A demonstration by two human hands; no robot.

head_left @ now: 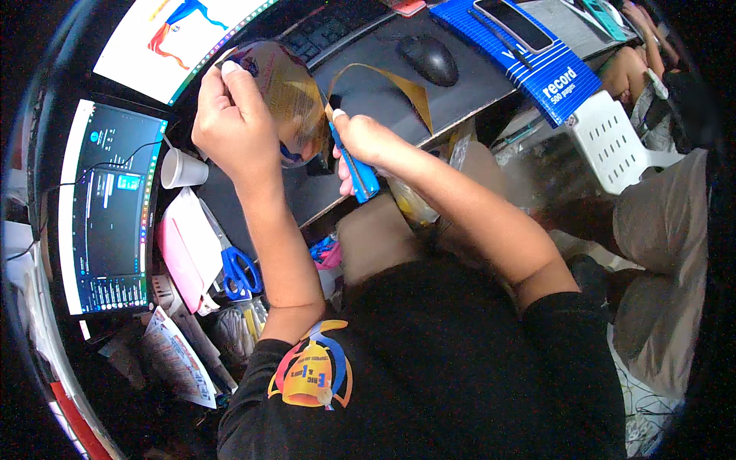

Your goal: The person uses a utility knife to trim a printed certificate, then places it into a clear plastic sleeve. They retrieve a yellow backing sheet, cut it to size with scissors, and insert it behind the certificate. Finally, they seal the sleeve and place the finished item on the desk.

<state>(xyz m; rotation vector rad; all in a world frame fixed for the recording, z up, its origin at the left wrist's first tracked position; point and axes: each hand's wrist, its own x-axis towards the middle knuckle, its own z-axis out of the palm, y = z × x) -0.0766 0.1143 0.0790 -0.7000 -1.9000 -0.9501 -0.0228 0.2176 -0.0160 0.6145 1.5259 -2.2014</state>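
My left hand (234,119), in the upper left of the head view, is closed with thumb and fingers pinching the upper edge of a shiny, rounded gold-tinted plastic sheet (287,96). Wrapped in my right hand (360,142) is a blue cutter knife (359,172), its tip at the right edge of the sheet. From near that tip, a narrow gold strip (387,75) curls away over the black desk surface and ends in a point by the desk's edge. The sheet is held above the desk, and my right fingers partly hide the cutter's handle.
A black mouse (428,60) and keyboard (318,34) lie on the desk (368,46). To the right sits a blue record book (529,65) with a phone (514,24) on it. A white cup (184,169), blue-handled scissors (239,274) and a monitor (115,207) stand left.
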